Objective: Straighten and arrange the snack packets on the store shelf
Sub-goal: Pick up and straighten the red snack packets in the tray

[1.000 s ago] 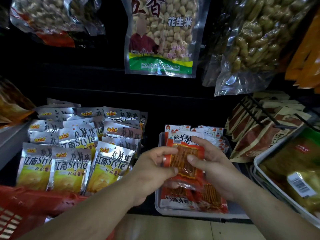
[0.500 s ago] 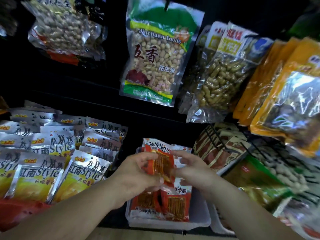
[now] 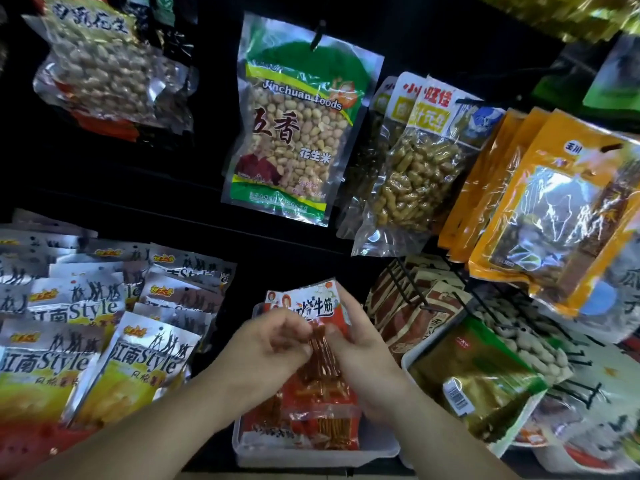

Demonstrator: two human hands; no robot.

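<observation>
A red snack packet (image 3: 313,308) with brown strips inside is held upright over a white plastic tray (image 3: 377,448) low in the middle of the shelf. My left hand (image 3: 270,344) pinches its left edge and my right hand (image 3: 360,344) grips its right edge, fingers curled round it. More red packets (image 3: 311,420) of the same kind lie flat in the tray beneath. Silver-and-yellow snack packets (image 3: 138,362) lie in overlapping rows to the left.
Bags of peanuts (image 3: 298,133) and other nuts (image 3: 415,174) hang on hooks above. Orange packets (image 3: 554,216) hang at the right. Brown packets on wire pegs (image 3: 426,306) and a tray with a green-gold bag (image 3: 481,379) sit to the right. A red basket (image 3: 20,445) is at lower left.
The view has tilted up and right, showing more hanging bags. Both hands have turned the red packet from lying slanted to upright, its printed top now showing above my fingers.
</observation>
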